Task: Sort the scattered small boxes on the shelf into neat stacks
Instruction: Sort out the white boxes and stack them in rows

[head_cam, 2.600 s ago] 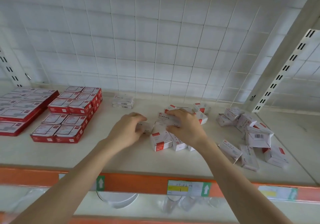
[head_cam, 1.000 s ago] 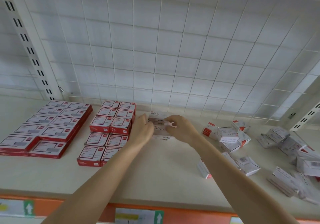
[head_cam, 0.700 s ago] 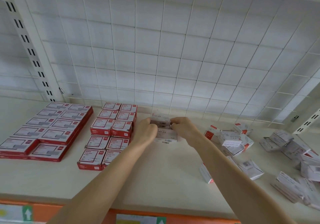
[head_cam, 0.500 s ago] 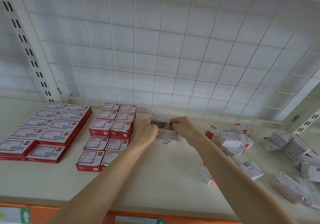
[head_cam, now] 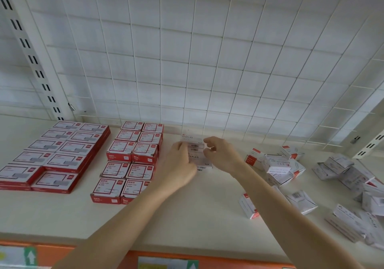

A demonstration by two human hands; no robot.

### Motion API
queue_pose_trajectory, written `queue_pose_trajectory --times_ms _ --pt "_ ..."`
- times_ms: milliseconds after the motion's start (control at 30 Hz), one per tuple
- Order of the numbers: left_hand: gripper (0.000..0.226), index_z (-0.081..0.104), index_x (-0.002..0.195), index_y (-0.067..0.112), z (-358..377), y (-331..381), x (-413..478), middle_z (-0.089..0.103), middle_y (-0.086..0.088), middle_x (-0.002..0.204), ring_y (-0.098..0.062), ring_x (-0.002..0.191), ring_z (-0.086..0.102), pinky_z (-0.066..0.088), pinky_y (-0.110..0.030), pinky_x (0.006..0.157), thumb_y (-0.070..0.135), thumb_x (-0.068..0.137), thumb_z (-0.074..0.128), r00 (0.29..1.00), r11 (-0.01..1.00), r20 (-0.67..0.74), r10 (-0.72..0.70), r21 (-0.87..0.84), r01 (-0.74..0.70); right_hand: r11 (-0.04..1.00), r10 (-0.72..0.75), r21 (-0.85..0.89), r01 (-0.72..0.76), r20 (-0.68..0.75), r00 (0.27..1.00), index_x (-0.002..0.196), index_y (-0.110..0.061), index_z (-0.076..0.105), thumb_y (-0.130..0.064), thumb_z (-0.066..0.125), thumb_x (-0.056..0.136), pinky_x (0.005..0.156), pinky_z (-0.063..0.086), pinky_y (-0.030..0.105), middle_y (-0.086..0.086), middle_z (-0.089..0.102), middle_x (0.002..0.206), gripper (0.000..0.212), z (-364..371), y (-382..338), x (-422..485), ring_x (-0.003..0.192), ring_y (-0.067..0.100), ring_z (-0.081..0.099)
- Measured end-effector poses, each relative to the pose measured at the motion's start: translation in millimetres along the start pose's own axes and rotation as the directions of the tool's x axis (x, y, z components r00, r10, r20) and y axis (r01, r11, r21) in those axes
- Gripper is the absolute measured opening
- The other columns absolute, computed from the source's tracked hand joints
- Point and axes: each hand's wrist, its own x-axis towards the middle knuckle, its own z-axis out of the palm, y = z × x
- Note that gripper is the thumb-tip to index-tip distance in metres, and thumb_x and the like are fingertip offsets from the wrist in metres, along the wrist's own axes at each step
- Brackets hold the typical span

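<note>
Shelf scene, head view. Cardboard stationery cartons lie on a smooth cream shelf (head_cam: 187, 216) backed by a white wire grid panel (head_cam: 207, 61) of square cells. A slotted white upright (head_cam: 31, 58) rises at far left.

Centre, near the back: white staple boxes (head_cam: 194, 150), small flat rectangular cartons piled in two close tiers. Their tops read "STAPLES" and their front faces carry barcodes. The left hand (head_cam: 178, 167) curls its fingers round the pile's left end. The right hand (head_cam: 223, 156) pinches the right end between bent fingers and thumb.

Just left of the pile: red paper-clip boxes (head_cam: 133, 160) in two tidy columns, with red sides and white, red-bordered tops printed "PAPER CLIPS". Farther left: larger flat red boxes (head_cam: 56, 154) in two columns, their print too small to read.

Right of the hands: scattered boxes (head_cam: 276, 166), white with red ends, tumbled at angles. A second loose heap (head_cam: 342, 177) lies beyond them towards the right edge.

The orange front rail (head_cam: 62, 254) bears a label with a green arrow tag (head_cam: 31, 256). All cartons are shut, so their contents cannot be told.
</note>
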Motion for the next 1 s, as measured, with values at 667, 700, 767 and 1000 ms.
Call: queue_pose_trajectory --times_ms 667,700,767,1000 --pt "0.093 0.018 0.145 0.016 34 -5 -33 0.018 -0.005 0.148 -0.024 0.135 0.016 0.031 -0.04 0.098 0.06 0.066 -0.006 0.973 0.785 0.141 0.185 0.574 -0.233 0.957 -0.049 -0.291 0.019 -0.095 0.994 0.128 -0.011 0.048 -0.016 0.058 0.085 0.083 0.041 0.028 0.008 0.054 0.118 0.044 -16 24 -22 0.106 0.024 0.051" --pt "0.093 0.018 0.145 0.017 35 -5 -31 0.017 -0.004 0.148 -0.024 0.135 0.016 0.03 -0.041 0.099 0.062 0.066 -0.006 0.977 0.786 0.128 0.168 0.581 -0.211 0.957 -0.042 -0.291 0.013 -0.092 0.995 0.128 -0.012 0.048 -0.016 0.058 0.085 0.082 0.04 0.027 0.008 0.054 0.118 0.044 -17 25 -23 0.106 0.024 0.051" --pt "0.076 0.017 0.145 0.018 37 -7 -28 0.015 -0.005 0.149 -0.025 0.136 0.014 0.028 -0.043 0.1 0.062 0.084 0.011 0.984 0.783 0.108 0.14 0.596 -0.177 0.957 -0.034 -0.291 0.004 -0.096 0.995 0.128 -0.012 0.047 -0.016 0.058 0.086 0.08 0.038 0.026 0.008 0.054 0.119 0.045 -18 26 -25 0.107 0.023 0.051" --pt "0.066 0.016 0.144 0.017 38 -14 -21 0.014 -0.006 0.15 -0.028 0.136 0.014 0.029 -0.045 0.101 0.055 0.092 0.029 0.993 0.794 0.041 0.109 0.598 -0.112 0.956 -0.006 -0.294 -0.018 -0.081 0.997 0.128 -0.012 0.048 -0.017 0.057 0.086 0.085 0.041 0.029 0.008 0.054 0.121 0.043 -25 25 -27 0.109 0.024 0.051"
